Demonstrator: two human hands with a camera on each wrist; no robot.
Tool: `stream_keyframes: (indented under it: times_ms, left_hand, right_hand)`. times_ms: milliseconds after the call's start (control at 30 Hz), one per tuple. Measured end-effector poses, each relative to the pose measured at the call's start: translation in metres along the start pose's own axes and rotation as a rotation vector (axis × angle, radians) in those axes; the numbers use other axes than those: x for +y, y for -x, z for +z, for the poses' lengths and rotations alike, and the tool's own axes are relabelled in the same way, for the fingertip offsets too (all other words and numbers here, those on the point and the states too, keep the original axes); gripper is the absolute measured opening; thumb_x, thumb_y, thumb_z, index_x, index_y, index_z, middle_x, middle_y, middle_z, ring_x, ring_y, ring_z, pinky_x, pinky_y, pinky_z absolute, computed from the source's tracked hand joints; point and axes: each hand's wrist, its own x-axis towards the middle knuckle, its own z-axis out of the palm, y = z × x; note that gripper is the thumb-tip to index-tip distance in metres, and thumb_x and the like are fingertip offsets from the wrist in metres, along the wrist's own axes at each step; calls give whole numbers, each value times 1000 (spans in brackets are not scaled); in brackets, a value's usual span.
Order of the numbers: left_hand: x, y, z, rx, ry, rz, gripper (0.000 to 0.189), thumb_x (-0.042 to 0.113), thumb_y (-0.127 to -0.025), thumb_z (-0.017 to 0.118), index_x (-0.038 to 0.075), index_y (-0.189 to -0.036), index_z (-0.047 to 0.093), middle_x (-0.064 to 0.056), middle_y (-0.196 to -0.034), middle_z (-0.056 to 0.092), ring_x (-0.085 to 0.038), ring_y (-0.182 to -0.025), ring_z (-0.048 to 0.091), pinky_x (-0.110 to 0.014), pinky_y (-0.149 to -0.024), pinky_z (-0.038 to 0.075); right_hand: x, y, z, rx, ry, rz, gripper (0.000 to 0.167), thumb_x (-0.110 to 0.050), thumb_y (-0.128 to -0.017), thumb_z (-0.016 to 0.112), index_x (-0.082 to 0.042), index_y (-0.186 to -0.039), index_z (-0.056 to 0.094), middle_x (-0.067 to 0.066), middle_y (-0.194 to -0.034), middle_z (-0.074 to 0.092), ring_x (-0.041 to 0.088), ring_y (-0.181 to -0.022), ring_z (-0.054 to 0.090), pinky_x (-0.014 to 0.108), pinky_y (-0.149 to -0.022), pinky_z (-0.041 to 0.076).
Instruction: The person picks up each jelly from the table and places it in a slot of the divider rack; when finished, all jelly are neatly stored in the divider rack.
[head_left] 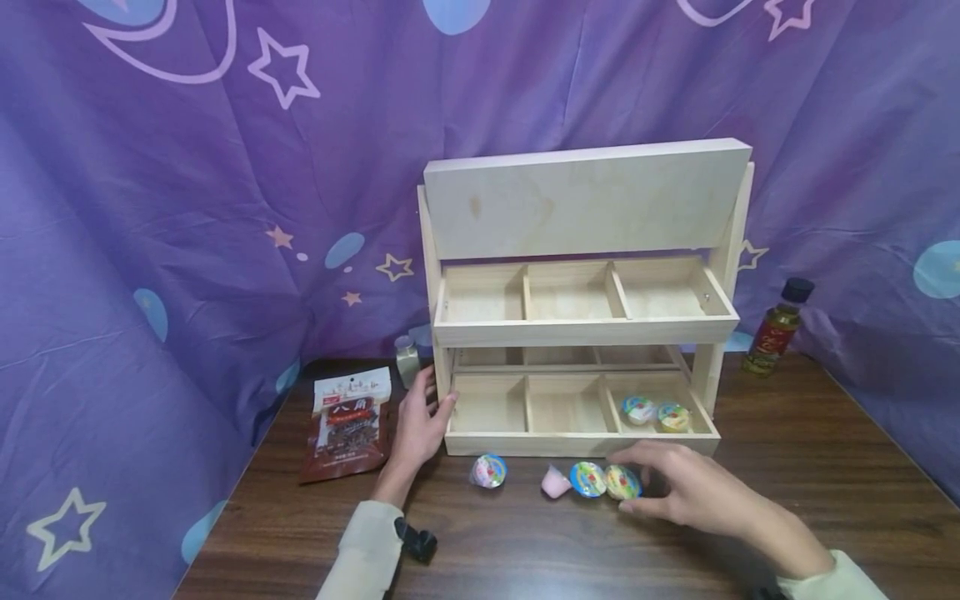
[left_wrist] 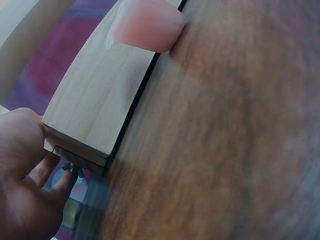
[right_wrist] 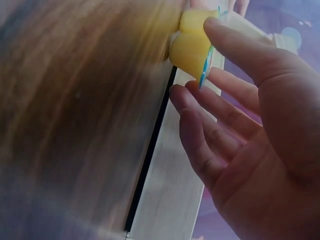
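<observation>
A pale wooden tiered rack (head_left: 585,333) with divided trays stands on the table. At its lower tray's left end, my left hand (head_left: 422,425) grips the corner, thumb over the edge and fingers along the outer side. In front lie several jelly cups: a pink one (head_left: 489,472), a tipped pink one (head_left: 556,482), a blue-rimmed one (head_left: 588,480) and a yellow one (head_left: 622,482). Around the yellow cup, my right hand (head_left: 693,492) has thumb and fingers spread; the right wrist view shows a gap by its fingers. Two more cups (head_left: 639,410) sit in the lower right compartment.
Left of the rack lies a brown spice packet (head_left: 351,429), with a small clear-sided bottle (head_left: 407,360) behind it. A dark-capped oil bottle (head_left: 776,329) stands at the back right. Purple patterned cloth (head_left: 337,167) hangs behind the wooden table (head_left: 525,550).
</observation>
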Motion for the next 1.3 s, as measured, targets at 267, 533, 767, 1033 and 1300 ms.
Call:
stream_keyframes:
  times_ms: [267,533,767,1033,1300]
  left_hand:
    - [-1,0,1,0,14,13,62,12,-103,73,4,-159,46,-25,-154,59,-39,-141,63,-48,-114,60]
    - [0,1,1,3,24,20,62,12,-103,74,3,-157,47,-27,-153,60,-41,-140,63,-49,-114,60]
    - [0,0,2,2,17,11,61,13,-103,73,5,-157,48,-25,-152,61,-38,-140,64,-47,-114,61]
    - [2,0,1,13,14,24,61,12,-103,74,3,-157,48,-26,-151,61,-40,-138,65,-50,-113,61]
    - [2,0,0,8,9,15,60,13,-103,73,4,-157,48,-25,-152,61,-39,-138,65,-49,-113,61]
  right_hand:
    - [0,0,3,17,-23,-32,47,-43,-88,89,-19,-127,78,-21,-94,66,-5,-77,55,15,-58,48]
    - [2,-1,7,82,-31,-89,44,-39,-90,89,-14,-125,78,-21,-90,65,-6,-75,56,16,-58,51]
    - [-4,-7,-2,153,-64,-68,40,-38,-90,89,-17,-123,78,-21,-89,67,-3,-75,59,18,-62,55]
    - [-4,-24,-12,246,-115,-43,35,-30,-87,94,-20,-117,78,-19,-90,71,-2,-79,66,20,-61,62]
    - [6,-45,-12,341,-65,8,39,-26,-84,95,-15,-118,79,-12,-90,75,5,-75,65,20,-56,56]
